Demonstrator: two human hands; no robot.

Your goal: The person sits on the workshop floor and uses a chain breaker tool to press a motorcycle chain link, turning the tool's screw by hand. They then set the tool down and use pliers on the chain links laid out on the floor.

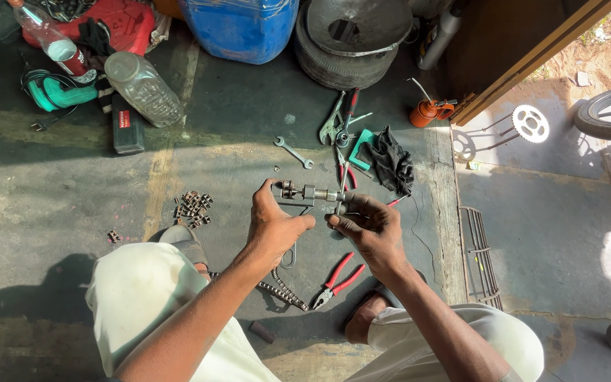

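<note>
I hold a small metal chain tool (310, 193) above the floor (72, 205); my left hand (271, 226) grips its near end, my right hand (369, 225) is closed around its handle. I think the roller chain (282, 288) hanging below the tool could slip out if my grip twists. Red pliers (339, 279) lie just below the tool, loose links (192, 207) to its left, a spanner (294, 152) and black glove (392, 163) beyond it.

Both hands (323, 225) on chain tool (311, 194)
</note>
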